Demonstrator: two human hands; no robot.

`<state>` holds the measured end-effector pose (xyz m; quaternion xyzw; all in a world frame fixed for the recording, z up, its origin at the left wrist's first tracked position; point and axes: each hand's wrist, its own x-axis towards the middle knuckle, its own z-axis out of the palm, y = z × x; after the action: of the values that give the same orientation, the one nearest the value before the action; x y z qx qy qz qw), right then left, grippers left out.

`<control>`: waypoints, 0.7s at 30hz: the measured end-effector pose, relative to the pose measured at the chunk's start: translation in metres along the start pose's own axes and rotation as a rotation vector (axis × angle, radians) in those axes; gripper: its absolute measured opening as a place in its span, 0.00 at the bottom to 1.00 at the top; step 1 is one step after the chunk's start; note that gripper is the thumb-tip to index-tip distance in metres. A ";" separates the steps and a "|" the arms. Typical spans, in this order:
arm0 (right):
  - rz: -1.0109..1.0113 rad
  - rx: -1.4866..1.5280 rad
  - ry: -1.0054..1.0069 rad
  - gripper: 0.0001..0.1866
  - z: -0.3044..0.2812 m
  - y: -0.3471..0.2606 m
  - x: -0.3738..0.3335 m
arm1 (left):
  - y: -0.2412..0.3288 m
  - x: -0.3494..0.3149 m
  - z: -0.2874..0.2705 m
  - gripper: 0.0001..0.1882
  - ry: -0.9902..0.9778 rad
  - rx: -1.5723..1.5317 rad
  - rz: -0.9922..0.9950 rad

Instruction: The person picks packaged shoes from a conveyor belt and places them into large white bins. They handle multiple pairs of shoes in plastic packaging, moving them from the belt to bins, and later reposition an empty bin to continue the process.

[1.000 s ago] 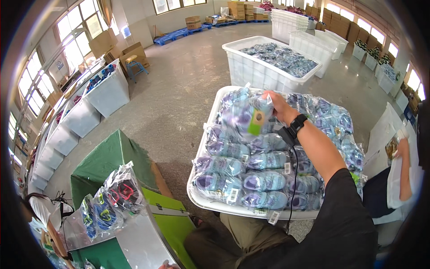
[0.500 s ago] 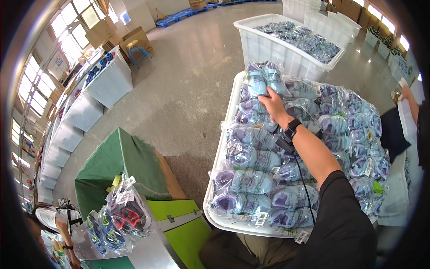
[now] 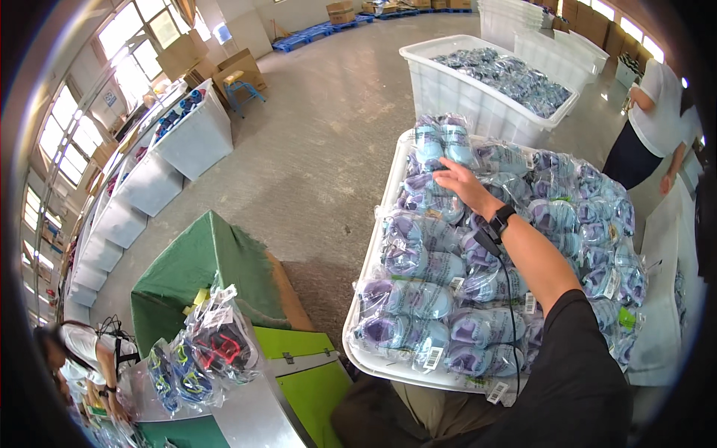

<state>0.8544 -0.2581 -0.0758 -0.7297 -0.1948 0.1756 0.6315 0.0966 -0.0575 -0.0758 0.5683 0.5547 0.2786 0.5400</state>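
My right hand [image 3: 464, 185] reaches over a large white bin [image 3: 357, 317] heaped with light-blue and purple shoes in clear plastic bags. Its fingers are stretched out and partly apart, and nothing shows in its grip. Just beyond the fingertips lies a bagged pair of shoes [image 3: 442, 140], side by side at the bin's far left corner. Whether the fingertips still touch that bag, I cannot tell. Other bagged pairs [image 3: 407, 299] lie in rows under my forearm, some with white barcode labels. A black watch and a small device with a cable are at my right wrist. My left hand is out of the picture.
Behind stands another white bin [image 3: 489, 89] of bagged shoes. To the left, a metal table [image 3: 246, 411] carries bagged dark shoes [image 3: 220, 347], beside a green-covered box [image 3: 202, 257]. White bins [image 3: 194, 138] line the left. People stand at right [image 3: 646, 127] and lower left [image 3: 89, 351].
My right hand has drawn back slightly from the far bagged pair, and its fingers have straightened off it. A person at the right has come further into view. The whole view has shifted a little.
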 end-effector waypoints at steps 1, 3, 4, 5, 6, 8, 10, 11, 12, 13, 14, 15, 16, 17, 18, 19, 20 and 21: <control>-0.009 -0.029 -0.029 0.40 -0.003 -0.006 -0.009 | 0.004 0.000 0.003 0.08 -0.020 -0.015 -0.005; -0.067 -0.061 -0.106 0.40 -0.008 -0.017 -0.028 | 0.015 -0.002 0.009 0.10 -0.076 -0.052 -0.004; -0.063 -0.093 -0.117 0.38 -0.011 -0.024 -0.040 | 0.021 -0.004 0.012 0.11 -0.097 -0.075 0.000; -0.037 -0.134 -0.134 0.36 -0.010 -0.031 -0.050 | 0.026 -0.006 0.014 0.12 -0.092 -0.099 0.003; -0.067 -0.189 -0.180 0.33 -0.014 -0.040 -0.065 | 0.032 -0.006 0.013 0.15 -0.148 -0.144 -0.075; -0.097 -0.261 -0.261 0.27 -0.016 -0.057 -0.092 | 0.042 0.000 0.007 0.23 -0.224 -0.077 -0.038; -0.055 -0.273 -0.281 0.22 -0.015 -0.068 -0.125 | 0.044 0.000 -0.001 0.15 -0.316 -0.129 -0.167; -0.034 -0.197 -0.261 0.22 -0.017 -0.072 -0.146 | 0.044 0.004 -0.006 0.16 -0.354 -0.170 -0.226; -0.032 -0.263 -0.327 0.23 -0.021 -0.080 -0.160 | 0.042 0.005 -0.014 0.17 -0.402 -0.251 -0.181; -0.045 -0.273 -0.264 0.23 -0.021 -0.080 -0.179 | 0.041 0.010 -0.022 0.18 -0.461 -0.313 -0.158; -0.079 -0.263 -0.320 0.24 -0.025 -0.084 -0.195 | 0.040 0.015 -0.034 0.18 -0.494 -0.291 -0.175; -0.092 -0.265 -0.340 0.24 -0.029 -0.089 -0.209 | 0.038 0.021 -0.045 0.18 -0.545 -0.262 -0.194; -0.117 -0.259 -0.390 0.25 -0.032 -0.096 -0.224 | 0.036 0.027 -0.062 0.17 -0.550 -0.207 -0.159; -0.152 -0.231 -0.443 0.25 -0.035 -0.102 -0.239 | 0.035 0.033 -0.082 0.17 -0.540 -0.165 -0.163; -0.159 -0.265 -0.429 0.24 -0.034 -0.106 -0.259 | 0.032 0.043 -0.099 0.19 -0.383 -0.056 0.001; -0.180 -0.273 -0.423 0.24 -0.033 -0.113 -0.276 | 0.029 0.054 -0.115 0.21 -0.223 0.077 0.127; -0.166 -0.292 -0.387 0.24 -0.030 -0.120 -0.293 | 0.024 0.063 -0.135 0.25 -0.002 0.190 0.251; -0.092 -0.301 -0.379 0.22 -0.027 -0.128 -0.311 | 0.020 0.074 -0.157 0.28 0.232 0.334 0.325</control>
<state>0.5916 -0.4229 0.0581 -0.7599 -0.3669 0.2494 0.4751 -0.0240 0.0632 -0.0371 0.6957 0.5526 0.3296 0.3194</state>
